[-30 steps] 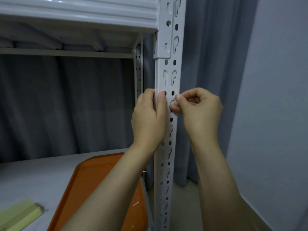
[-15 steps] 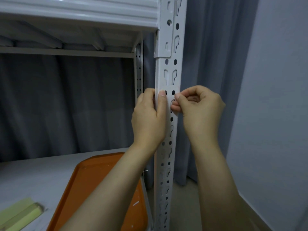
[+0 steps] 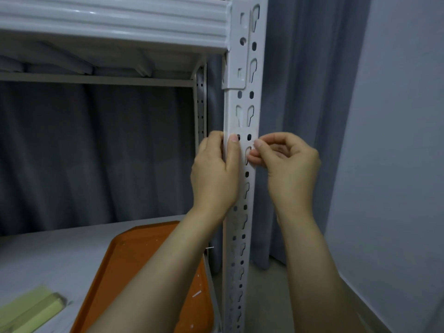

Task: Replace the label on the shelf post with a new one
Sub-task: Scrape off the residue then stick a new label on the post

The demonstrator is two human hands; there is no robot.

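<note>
Little change over the last second: right hand edged slightly up and right, thumb and forefinger still pinched at right edge of label, a pale translucent strip across shelf post at hand height. Left hand still clamped around post, thumb pressing label's left end. No visible lift (old or new label: cannot tell). Corner apparently still being worked. Orange tray on shelf below.

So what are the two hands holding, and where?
The left hand grips the white shelf post around its left edge. The right hand pinches at the post's right edge; whether a label is between its fingers cannot be told.
</note>
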